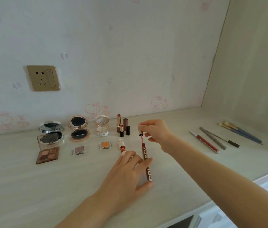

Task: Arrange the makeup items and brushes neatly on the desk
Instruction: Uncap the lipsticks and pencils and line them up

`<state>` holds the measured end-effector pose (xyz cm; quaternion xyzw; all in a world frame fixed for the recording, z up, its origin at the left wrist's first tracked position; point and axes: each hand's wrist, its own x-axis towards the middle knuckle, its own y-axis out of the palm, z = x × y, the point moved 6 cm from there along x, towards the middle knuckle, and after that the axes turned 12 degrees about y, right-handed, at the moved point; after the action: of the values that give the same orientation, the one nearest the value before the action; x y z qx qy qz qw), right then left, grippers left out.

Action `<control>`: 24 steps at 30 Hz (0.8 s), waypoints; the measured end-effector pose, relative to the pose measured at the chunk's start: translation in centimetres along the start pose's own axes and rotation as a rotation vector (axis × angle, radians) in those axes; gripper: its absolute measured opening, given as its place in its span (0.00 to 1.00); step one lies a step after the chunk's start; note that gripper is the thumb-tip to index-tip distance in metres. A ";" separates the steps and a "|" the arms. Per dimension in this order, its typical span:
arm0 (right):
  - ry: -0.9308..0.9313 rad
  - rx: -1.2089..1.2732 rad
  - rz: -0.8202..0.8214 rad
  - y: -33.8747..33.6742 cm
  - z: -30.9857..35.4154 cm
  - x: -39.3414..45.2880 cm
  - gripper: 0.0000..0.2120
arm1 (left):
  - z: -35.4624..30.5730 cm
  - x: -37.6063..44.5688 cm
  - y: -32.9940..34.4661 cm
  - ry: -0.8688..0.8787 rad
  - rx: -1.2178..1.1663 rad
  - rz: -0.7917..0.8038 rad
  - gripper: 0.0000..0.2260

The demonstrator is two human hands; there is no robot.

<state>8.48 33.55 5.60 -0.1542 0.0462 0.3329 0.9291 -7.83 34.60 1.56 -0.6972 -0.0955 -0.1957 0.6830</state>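
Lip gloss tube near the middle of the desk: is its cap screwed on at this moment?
No: the right hand holds the cap and wand pulled out above the lip gloss tube, which the left hand grips.

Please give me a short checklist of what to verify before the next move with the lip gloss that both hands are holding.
1. Left hand holds the lip gloss tube steady: ok, thumb and fingers grip it.
2. Right hand pinches the wand cap: ok.
3. Wand in line with the tube: ok.
4. Cap closed on the tube: not ok, the wand stem shows between them.
5. Free desk space right of the tube: ok, the lip liner lies well apart.
6. Upright lipsticks safe from the hands: cannot tell, they stand close behind.
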 end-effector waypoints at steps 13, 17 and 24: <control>0.014 -0.198 0.057 4.1 -1.0 3.1 0.01 | 0.3 -0.2 -1.3 -0.005 0.090 -0.149 0.19; -0.023 -0.249 0.024 4.9 -1.6 4.0 0.02 | 0.5 -0.2 -1.2 -0.012 0.091 -0.156 0.16; -0.114 -0.372 -0.036 5.6 -1.6 5.0 0.04 | 0.7 -0.2 -1.1 -0.036 0.083 -0.123 0.14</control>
<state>8.84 40.15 1.68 -0.3048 -0.0716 0.3272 0.8916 -8.33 35.36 2.50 -0.6645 -0.1586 -0.2206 0.6961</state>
